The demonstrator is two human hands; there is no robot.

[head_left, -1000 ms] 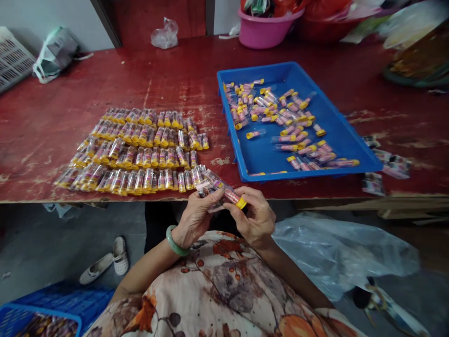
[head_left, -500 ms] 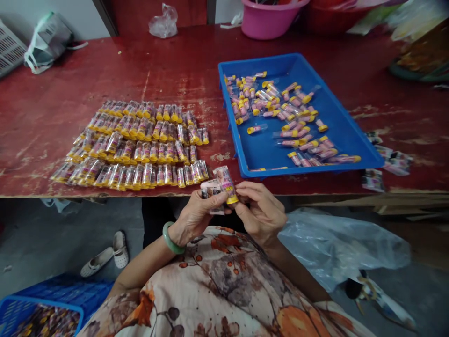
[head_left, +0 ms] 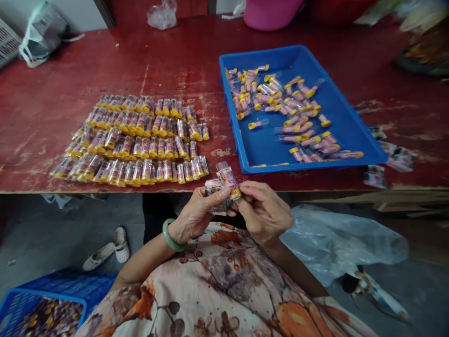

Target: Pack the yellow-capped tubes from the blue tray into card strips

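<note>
A long red table [head_left: 182,58] spans the room, its paint scuffed and scratched to paler patches, with a light, worn front edge. Behind it, on the left, stands a pale grey wall [head_left: 82,14]; next to that, a dark upright frame [head_left: 104,11] borders a red panel [head_left: 136,9]. The floor [head_left: 80,220] below is smooth and grey, with a pair of white slippers [head_left: 121,245] on it. The light is dim, leaving the space under the table in shadow.

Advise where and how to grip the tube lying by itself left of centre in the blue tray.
I'd pinch the tube mid-body from above, fingertips across its long sides: it lies flat, with bare floor of the blue tray around it.
</note>
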